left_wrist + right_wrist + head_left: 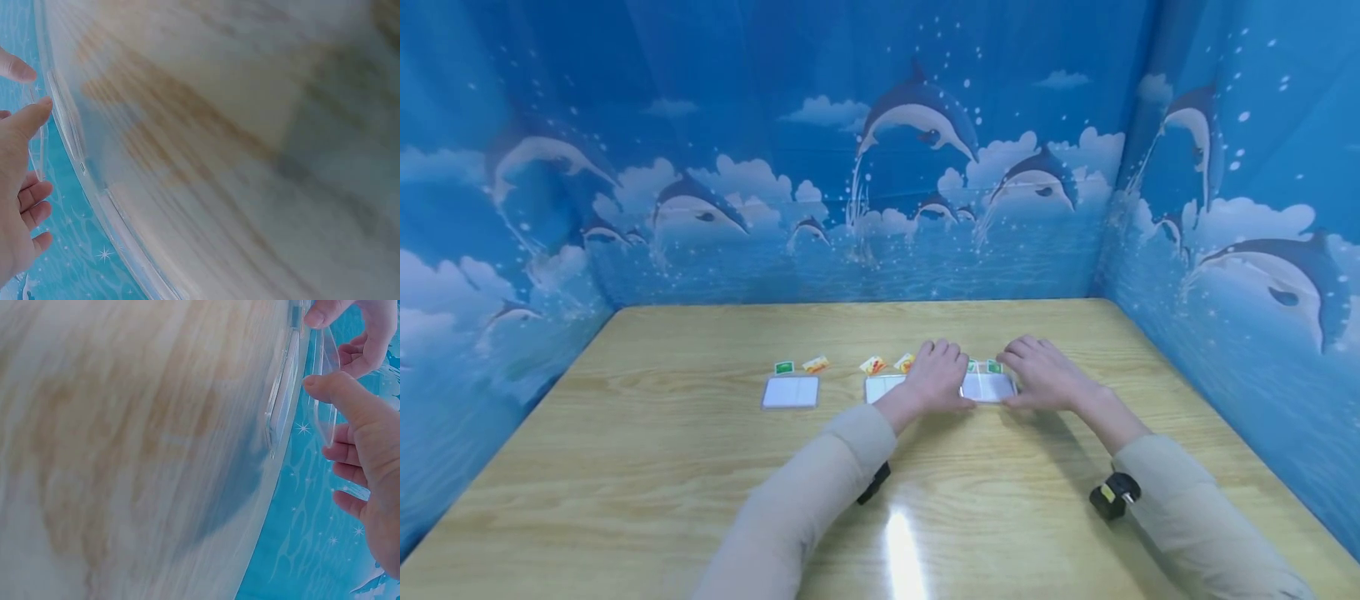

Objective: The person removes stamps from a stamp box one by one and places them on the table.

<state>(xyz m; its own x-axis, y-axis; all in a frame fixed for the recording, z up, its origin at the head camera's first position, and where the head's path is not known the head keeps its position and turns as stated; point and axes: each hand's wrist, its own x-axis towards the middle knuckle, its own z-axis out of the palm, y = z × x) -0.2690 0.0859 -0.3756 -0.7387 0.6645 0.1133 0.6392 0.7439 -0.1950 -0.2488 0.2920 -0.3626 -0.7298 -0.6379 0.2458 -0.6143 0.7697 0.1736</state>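
Observation:
Both hands hold a clear plastic cover (326, 419) by its opposite ends. My left hand (937, 379) pinches its left end and my right hand (1047, 375) its right end, thumbs on the near side. The cover is raised just above a flat clear case (282, 394) lying on the table, the rightmost of three in the head view. Behind it lie two small green cards (995, 367). In the left wrist view, the fingers of my left hand (22, 187) are partly spread behind the cover.
A white-looking flat case (791, 392) lies at the left and another case (883, 387) in the middle, partly behind the left hand. Behind them are a green card (784, 367) and several orange cards (816, 364). Dolphin-print curtains (760, 250) surround the wooden table (647, 467).

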